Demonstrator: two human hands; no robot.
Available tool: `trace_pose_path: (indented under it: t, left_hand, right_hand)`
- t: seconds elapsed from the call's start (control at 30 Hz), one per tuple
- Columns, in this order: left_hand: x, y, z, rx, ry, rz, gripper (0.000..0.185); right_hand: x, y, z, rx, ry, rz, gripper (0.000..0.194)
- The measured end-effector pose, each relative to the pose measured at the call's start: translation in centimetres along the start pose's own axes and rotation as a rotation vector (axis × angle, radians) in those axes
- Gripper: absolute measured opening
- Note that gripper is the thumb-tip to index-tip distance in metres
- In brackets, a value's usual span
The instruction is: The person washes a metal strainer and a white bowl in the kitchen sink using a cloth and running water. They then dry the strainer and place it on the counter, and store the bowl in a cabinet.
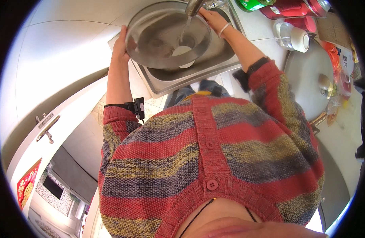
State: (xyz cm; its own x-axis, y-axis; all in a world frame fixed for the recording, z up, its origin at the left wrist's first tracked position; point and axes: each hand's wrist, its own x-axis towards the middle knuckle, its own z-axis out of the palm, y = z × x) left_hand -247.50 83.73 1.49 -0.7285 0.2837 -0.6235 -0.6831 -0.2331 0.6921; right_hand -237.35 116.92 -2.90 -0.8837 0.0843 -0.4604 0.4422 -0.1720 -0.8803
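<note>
A large round transparent lid or bowl (158,56), seemingly of glass, is tilted over the stainless steel sink (167,84). My left hand (120,47) grips its left rim. At the upper right, my right hand (213,20) holds the opposite rim, its fingertips partly hidden behind the faucet (194,7). Water (185,29) runs from the faucet onto the transparent piece. A white round object (187,64) shows through and below its lower edge; what it is cannot be told.
Right of the sink stand a clear container with a white bowl (301,40), a red-capped jar, a green bottle (252,3) and a large metal pot lid (309,77). Plastic bags (337,71) lie beyond. An open white door (63,119) is at the left.
</note>
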Motion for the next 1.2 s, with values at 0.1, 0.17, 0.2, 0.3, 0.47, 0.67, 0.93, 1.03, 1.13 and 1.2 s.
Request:
trace_pose_path:
  t: [0.1,0.17,0.2,0.3,0.47,0.67,0.93,1.03,1.13,1.2]
  left_hand:
    - [0.0,-1.4,-4.1,-0.332,-0.271,-0.112,0.039]
    - [-0.2,-3.6,-5.0,-0.393,-0.278,-0.110,0.046]
    - [-0.4,-4.8,-5.0,-0.411,-0.262,-0.094,0.042]
    - [-1.0,-6.5,-3.9,-0.146,0.106,-0.025,0.034]
    - [-2.1,-3.2,-0.8,0.221,0.258,0.201,0.050]
    - [-3.6,0.6,6.0,0.904,-0.064,0.576,0.050]
    - [-4.4,0.7,5.3,0.586,0.122,0.121,0.036]
    - [-4.8,-0.5,2.7,0.224,0.252,0.106,0.037]
    - [-5.5,-2.3,0.6,0.015,0.215,0.062,0.043]
    - [-6.1,-3.3,-0.4,-0.074,0.227,0.008,0.044]
  right_hand:
    - [-2.6,2.6,0.9,0.249,0.026,0.099,0.046]
    - [-3.7,3.1,2.4,0.404,-0.028,0.202,0.047]
    - [-3.9,2.9,3.1,0.501,-0.060,0.235,0.048]
    - [-3.5,1.0,3.9,0.589,0.067,0.269,0.052]
    - [-2.2,-2.6,3.1,0.187,0.280,0.063,0.041]
    - [-0.8,-6.4,6.5,-1.366,0.143,-0.333,0.043]
    - [-0.6,-7.6,5.8,-1.153,-0.147,-0.337,0.057]
    - [-0.4,-2.8,2.7,-0.170,0.026,0.041,0.054]
    - [0.3,0.6,2.1,-0.120,0.069,-0.091,0.048]
    - [-0.4,1.4,2.1,-0.567,0.287,-0.118,0.057]
